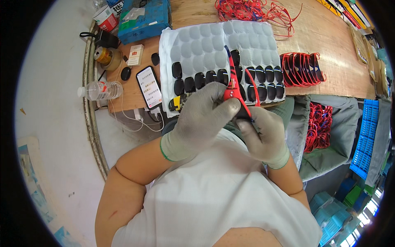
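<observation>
Both my hands wear grey gloves and hold one pair of red sunglasses (233, 84) in front of my chest. My left hand (205, 113) pinches the frame's front between thumb and fingers. Lower down, my right hand (263, 133) closes around the other end, where a dark lens (243, 110) shows between the hands. One red temple arm points up past my left hand; another rises beside my right. Just beyond lies a white moulded lens tray (197, 45), with dark lenses (190, 85) in its nearer rows and bare hollows in the farther ones.
Several red glasses (302, 69) stand in a row right of the tray, with a red tangle of frames (255, 10) behind. A grey-lined bin (341, 136) holds more frames. Left are a phone (149, 87), a plastic bottle (101, 90), a blue box (144, 22) and white cables (142, 123).
</observation>
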### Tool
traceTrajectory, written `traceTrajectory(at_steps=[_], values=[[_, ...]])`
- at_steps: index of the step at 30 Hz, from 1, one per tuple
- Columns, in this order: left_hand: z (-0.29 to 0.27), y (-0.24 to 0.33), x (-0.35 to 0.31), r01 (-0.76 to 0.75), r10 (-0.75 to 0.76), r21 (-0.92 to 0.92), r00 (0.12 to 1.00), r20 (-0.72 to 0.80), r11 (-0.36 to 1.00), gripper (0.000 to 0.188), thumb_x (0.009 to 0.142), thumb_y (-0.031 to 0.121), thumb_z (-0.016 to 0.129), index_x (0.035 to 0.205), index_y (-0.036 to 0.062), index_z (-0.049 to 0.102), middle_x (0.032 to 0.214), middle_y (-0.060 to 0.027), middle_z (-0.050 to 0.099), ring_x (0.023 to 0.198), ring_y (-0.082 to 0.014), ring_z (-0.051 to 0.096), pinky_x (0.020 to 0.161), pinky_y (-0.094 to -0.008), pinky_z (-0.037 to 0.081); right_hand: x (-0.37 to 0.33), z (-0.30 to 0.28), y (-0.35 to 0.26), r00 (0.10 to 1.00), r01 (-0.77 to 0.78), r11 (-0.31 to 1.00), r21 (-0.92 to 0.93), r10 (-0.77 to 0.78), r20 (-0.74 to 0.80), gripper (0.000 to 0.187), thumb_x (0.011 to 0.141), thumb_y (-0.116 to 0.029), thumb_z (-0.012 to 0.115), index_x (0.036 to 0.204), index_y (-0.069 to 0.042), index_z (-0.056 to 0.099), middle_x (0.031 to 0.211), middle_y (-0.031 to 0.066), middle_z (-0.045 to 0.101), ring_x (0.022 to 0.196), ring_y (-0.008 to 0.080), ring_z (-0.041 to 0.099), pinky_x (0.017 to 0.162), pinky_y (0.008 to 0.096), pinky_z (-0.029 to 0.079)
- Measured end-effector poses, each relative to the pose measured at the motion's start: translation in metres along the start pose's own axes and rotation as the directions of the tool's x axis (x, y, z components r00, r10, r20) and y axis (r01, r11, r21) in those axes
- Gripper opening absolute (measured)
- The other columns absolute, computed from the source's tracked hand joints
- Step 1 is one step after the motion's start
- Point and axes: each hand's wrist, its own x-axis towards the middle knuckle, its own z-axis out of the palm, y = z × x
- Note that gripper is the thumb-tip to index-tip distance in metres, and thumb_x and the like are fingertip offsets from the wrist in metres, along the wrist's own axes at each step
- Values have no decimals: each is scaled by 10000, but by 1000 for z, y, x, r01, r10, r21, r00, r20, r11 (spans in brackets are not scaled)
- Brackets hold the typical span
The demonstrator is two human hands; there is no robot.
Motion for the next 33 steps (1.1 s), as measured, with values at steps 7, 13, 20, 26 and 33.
traceTrajectory(at_steps=[7, 13, 20, 26, 33], values=[[7, -12, 0, -222, 205, 159, 972, 117, 962, 158, 984, 115, 578, 1071, -17, 590, 945, -67, 605, 846, -102, 590, 738, -280, 505, -8, -1, -9, 978, -156, 976, 152, 174, -115, 124, 872, -4, 632, 987, 41, 636, 686, 141, 624, 551, 249, 604, 538, 336, 476], [11, -2, 1, -247, 216, 312, 968, 129, 917, 170, 971, 142, 606, 925, -18, 641, 751, -67, 620, 698, -114, 602, 634, -292, 493, -10, -2, -23, 962, -141, 990, 27, 143, -232, 75, 838, 13, 633, 911, 29, 619, 588, 111, 542, 465, 261, 537, 460, 364, 423], [19, 19, 0, -443, 329, 422, 889, 317, 791, 95, 918, 76, 630, 971, 7, 670, 750, -77, 629, 646, -143, 581, 600, -293, 464, -12, -29, -24, 980, 101, 993, -64, -110, -165, 123, 813, 24, 653, 934, 23, 631, 682, 137, 578, 556, 328, 573, 515, 405, 446], [35, 34, -5, -274, 184, 498, 957, 223, 823, 153, 950, 122, 613, 1031, 5, 671, 841, -102, 687, 751, -162, 661, 667, -288, 509, -18, -34, -15, 985, -90, 955, 282, 127, -116, 88, 874, -1, 617, 948, 17, 573, 672, 173, 549, 590, 372, 572, 541, 428, 453], [40, 41, -20, -457, 363, 496, 889, 280, 738, 159, 930, 160, 645, 943, 4, 674, 803, -117, 682, 638, -200, 641, 598, -302, 497, -19, -38, -42, 958, 123, 992, 43, -107, -265, 112, 807, -43, 657, 874, 2, 579, 593, 130, 496, 512, 349, 534, 475, 419, 416]])
